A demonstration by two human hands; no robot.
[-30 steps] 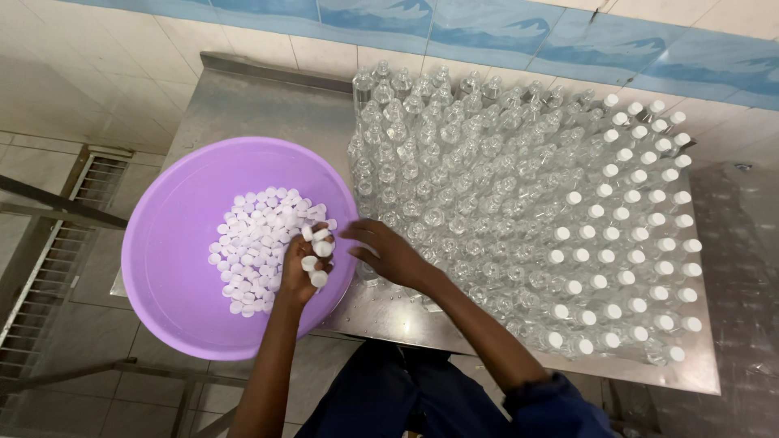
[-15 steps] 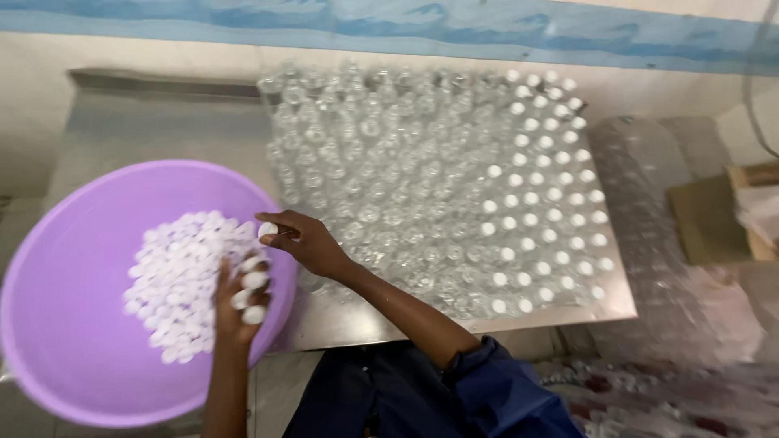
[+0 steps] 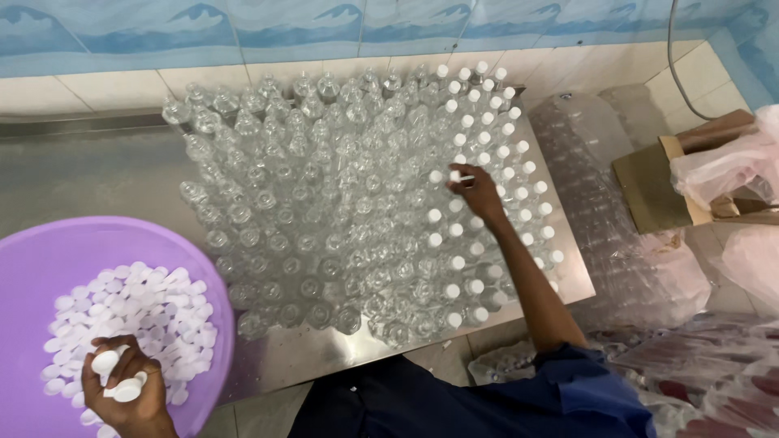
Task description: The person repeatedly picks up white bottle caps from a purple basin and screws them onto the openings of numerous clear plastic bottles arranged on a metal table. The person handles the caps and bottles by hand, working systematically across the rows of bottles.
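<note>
Many clear plastic bottles [image 3: 324, 203] stand packed together on a steel table [image 3: 89, 186]; those at the right carry white caps [image 3: 519, 148], the rest are uncapped. My right hand [image 3: 477, 191] reaches over the bottles and holds a white cap [image 3: 456, 174] by the fingertips at the edge of the capped rows. My left hand [image 3: 126, 389] rests in a purple basin [image 3: 49, 268] full of loose white caps [image 3: 154, 300] and grips a handful of them.
Bagged empty bottles [image 3: 600, 203] lie on the floor right of the table. An open cardboard box [image 3: 657, 182] with pink plastic bags [image 3: 722, 166] sits at the far right. A tiled wall [image 3: 243, 40] backs the table.
My right hand has left the basin and moved right across the bottles with a cap. The view has swung right. My left hand stays in the basin with caps.
</note>
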